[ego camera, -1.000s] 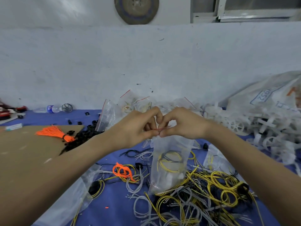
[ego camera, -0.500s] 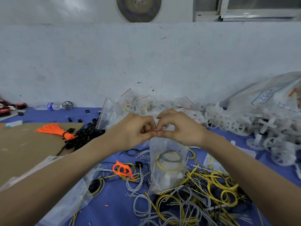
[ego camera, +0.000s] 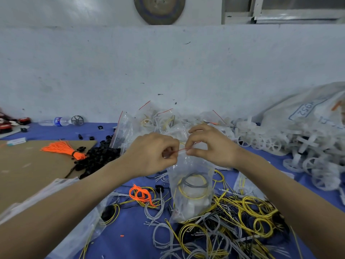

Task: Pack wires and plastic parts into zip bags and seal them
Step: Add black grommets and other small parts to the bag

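Zip bag (ego camera: 190,189) first: its red seal strip (ego camera: 180,150) is pinched at the mouth from both sides. The left hand (ego camera: 151,154) is curled tight and nips the strip's left part. The right hand (ego camera: 209,144) nips it just beside, thumb under and fingers arched over. The bag hangs upright between them, its bottom down among the loose wires (ego camera: 235,221) on the blue table (ego camera: 130,230). Yellow and grey wire coils (ego camera: 194,183) and a white plastic part (ego camera: 192,203) sit low inside, clear of the mouth. To seal well, I judge it best to keep the strip taut and level. One pinch should then slide outward along it while the other anchors, pressing until the whole length has closed. White wheels (ego camera: 270,144) are heaped to the right, and black parts (ego camera: 99,156) and an orange bundle (ego camera: 63,149) lie to the left.
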Action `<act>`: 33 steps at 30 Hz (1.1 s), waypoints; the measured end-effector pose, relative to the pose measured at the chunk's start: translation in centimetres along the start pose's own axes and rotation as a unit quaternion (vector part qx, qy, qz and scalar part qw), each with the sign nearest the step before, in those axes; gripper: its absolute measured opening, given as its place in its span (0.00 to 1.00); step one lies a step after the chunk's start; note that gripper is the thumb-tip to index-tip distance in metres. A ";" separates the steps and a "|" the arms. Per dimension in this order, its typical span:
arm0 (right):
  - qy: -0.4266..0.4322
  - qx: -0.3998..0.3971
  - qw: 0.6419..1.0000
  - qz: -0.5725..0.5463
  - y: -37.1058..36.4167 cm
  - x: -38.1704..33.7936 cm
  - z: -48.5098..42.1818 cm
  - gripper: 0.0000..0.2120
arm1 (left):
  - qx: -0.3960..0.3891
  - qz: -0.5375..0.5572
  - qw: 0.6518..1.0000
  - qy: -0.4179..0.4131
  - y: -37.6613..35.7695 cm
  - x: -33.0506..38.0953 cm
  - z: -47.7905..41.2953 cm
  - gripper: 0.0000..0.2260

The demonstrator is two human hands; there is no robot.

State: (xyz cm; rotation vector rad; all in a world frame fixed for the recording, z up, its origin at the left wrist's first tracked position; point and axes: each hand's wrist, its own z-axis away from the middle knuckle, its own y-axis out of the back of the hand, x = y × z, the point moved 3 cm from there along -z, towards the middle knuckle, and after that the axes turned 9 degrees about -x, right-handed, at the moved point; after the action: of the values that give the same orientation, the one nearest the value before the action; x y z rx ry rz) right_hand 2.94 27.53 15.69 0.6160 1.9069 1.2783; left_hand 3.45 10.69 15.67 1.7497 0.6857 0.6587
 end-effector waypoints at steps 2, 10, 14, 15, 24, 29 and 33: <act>0.001 0.004 1.000 0.009 0.0 0.0 0.2 0.05 | 0.007 -0.014 1.000 -0.004 -0.3 0.1 -0.1 0.06; -0.003 0.010 0.998 -0.062 0.0 0.0 0.4 0.03 | 0.039 0.048 0.998 -0.022 -1.1 0.5 -0.6 0.09; -0.006 -0.009 0.998 -0.057 0.0 -0.5 0.2 0.01 | 0.028 0.110 0.994 -0.013 -1.4 0.6 -0.9 0.07; -0.004 -0.019 0.998 -0.058 0.0 -0.6 0.2 0.01 | 0.030 0.126 0.992 -0.014 -1.4 0.6 -0.9 0.05; -0.007 -0.045 0.995 -0.089 0.2 -0.7 0.3 0.03 | 0.028 0.230 0.973 -0.002 -2.0 0.2 -0.9 0.08; -0.005 -0.040 0.996 -0.077 0.2 -0.6 0.1 0.02 | 0.013 0.264 0.965 0.000 -2.0 0.4 -1.0 0.09; 0.005 -0.031 0.997 -0.076 0.2 -0.6 0.2 0.02 | 0.008 0.264 0.964 -0.004 -1.8 0.4 -0.9 0.08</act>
State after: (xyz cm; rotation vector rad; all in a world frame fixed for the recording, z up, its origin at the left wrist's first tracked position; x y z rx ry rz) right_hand 3.39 27.29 16.03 0.4247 1.8753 1.2402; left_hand 2.83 12.05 14.21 1.9638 0.2075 1.0062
